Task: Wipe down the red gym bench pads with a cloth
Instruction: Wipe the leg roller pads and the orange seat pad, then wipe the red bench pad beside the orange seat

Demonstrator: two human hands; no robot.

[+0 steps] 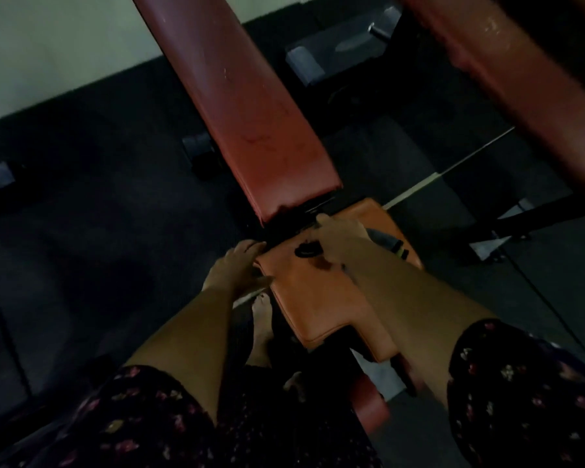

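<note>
The red back pad (250, 106) slopes up and away from me in the dim light. Below it lies the orange-red seat pad (318, 298). My left hand (237, 268) grips the seat pad's left edge near its far corner, thumb on the side. Farther along the pad's far end, my right hand (341, 238) lies with fingers stretched toward the gap between the pads. A dark grey cloth (384, 239) shows from under that hand on its right side. A small black object (306, 249) sits on the pad beside the thumb.
Another red pad (520, 79) crosses the upper right corner. A red roller pad (368, 407) sits below the seat. My bare foot (260, 322) stands on the dark rubber floor (81, 248) left of the bench frame. A pale wall (48, 38) is at the upper left.
</note>
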